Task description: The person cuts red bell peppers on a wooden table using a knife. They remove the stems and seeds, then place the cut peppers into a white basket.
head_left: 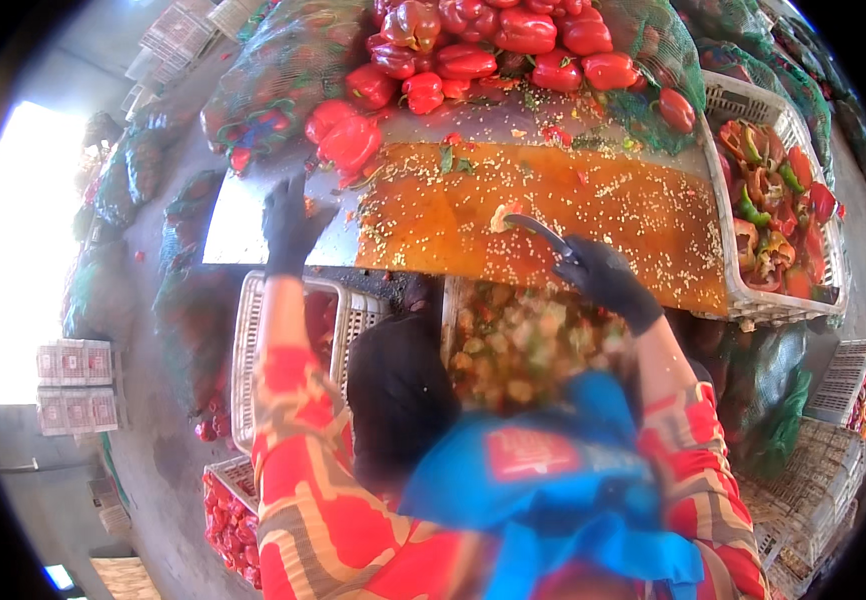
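My left hand (292, 225), in a dark glove, is over the bare metal end of the table (241, 225). Its fingers are apart, and I see nothing in it. Just beyond and to its right lie red bell peppers (350, 142). In a dark glove too, my right hand (605, 281) grips a knife with a curved blade (541, 229). The blade's tip meets a pale pepper core (504, 217) above the seed-strewn orange board (433, 217). Whether the core is stuck on the tip or only touching it, I cannot tell.
Red peppers (526, 30) are heaped at the back between green mesh sacks (283, 82). A white crate (725, 225) of cut peppers stands at the right. Below the table edge are a container of pepper cores (530, 345) and another white crate (245, 360).
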The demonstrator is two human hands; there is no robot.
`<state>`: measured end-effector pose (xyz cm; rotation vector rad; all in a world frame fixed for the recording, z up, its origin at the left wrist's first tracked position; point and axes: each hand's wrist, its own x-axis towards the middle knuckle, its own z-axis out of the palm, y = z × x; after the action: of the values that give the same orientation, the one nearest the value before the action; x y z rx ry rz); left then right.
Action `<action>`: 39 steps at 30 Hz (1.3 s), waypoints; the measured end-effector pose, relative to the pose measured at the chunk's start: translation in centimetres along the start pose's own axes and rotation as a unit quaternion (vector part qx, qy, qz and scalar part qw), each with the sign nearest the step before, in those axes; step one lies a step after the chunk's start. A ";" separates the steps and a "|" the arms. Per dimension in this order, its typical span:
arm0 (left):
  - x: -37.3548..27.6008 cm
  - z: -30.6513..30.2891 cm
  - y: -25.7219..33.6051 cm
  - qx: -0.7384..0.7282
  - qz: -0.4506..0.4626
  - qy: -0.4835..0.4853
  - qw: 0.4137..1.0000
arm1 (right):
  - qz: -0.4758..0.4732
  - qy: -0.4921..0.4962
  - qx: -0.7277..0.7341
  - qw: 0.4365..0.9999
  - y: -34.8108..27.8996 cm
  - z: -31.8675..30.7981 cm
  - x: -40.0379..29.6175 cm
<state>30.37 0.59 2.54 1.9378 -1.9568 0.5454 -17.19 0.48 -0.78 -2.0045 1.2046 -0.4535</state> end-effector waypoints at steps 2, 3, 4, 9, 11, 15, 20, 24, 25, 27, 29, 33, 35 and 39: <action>5.7 2.7 2.3 0.023 -0.052 -0.043 0.997 | 0.021 0.013 -0.019 1.000 -0.5 -0.9 -0.4; 7.9 3.4 3.5 0.046 -0.104 -0.107 0.988 | 0.019 0.020 -0.026 0.999 -0.7 -1.3 -0.5; 9.2 4.7 3.8 0.051 -0.127 -0.129 0.982 | 0.017 0.026 -0.032 0.999 -0.9 -1.5 -0.7; 12.0 8.5 5.8 0.061 -0.239 -0.169 0.954 | -0.007 0.022 -0.028 0.999 -1.4 -2.2 -1.7; 11.2 9.9 4.4 0.039 -0.235 -0.133 0.962 | -0.011 0.023 -0.015 1.000 -1.2 -2.0 -2.0; 10.0 8.4 4.2 -0.088 -0.235 -0.079 0.965 | 0.003 0.037 0.032 0.999 -2.5 -2.6 -2.0; 6.3 8.9 8.9 -0.445 -0.268 0.009 0.855 | 0.001 0.088 0.113 0.990 -3.3 -2.0 -2.7; 3.8 12.4 16.3 -0.693 -0.336 0.026 0.638 | -0.027 0.148 0.114 0.982 -1.3 -0.9 -2.7; 3.7 12.5 19.2 -0.683 -0.352 0.047 0.639 | -0.006 0.159 0.104 0.982 -0.5 -0.7 -2.8; 3.8 11.6 23.0 -0.654 -0.387 0.099 0.642 | 0.023 0.172 0.086 0.981 0.4 -0.3 -2.4; 3.5 10.5 23.6 -0.657 -0.365 0.104 0.651 | 0.030 0.164 0.040 0.985 0.9 0.2 -2.5; 2.5 7.8 24.8 -0.708 -0.316 0.065 0.629 | 0.021 0.173 -0.003 0.985 2.2 1.2 -2.9; 0.9 7.0 25.4 -0.711 -0.265 0.086 0.646 | -0.002 0.190 -0.012 0.982 1.6 1.4 -3.2; -2.8 4.3 27.5 -0.650 -0.177 0.118 0.730 | -0.021 0.176 -0.042 0.983 -1.2 1.3 -4.4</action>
<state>3.07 0.95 -3.60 1.0964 -1.0910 -0.5750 -17.79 5.17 -0.44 -2.0809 1.4139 -0.8169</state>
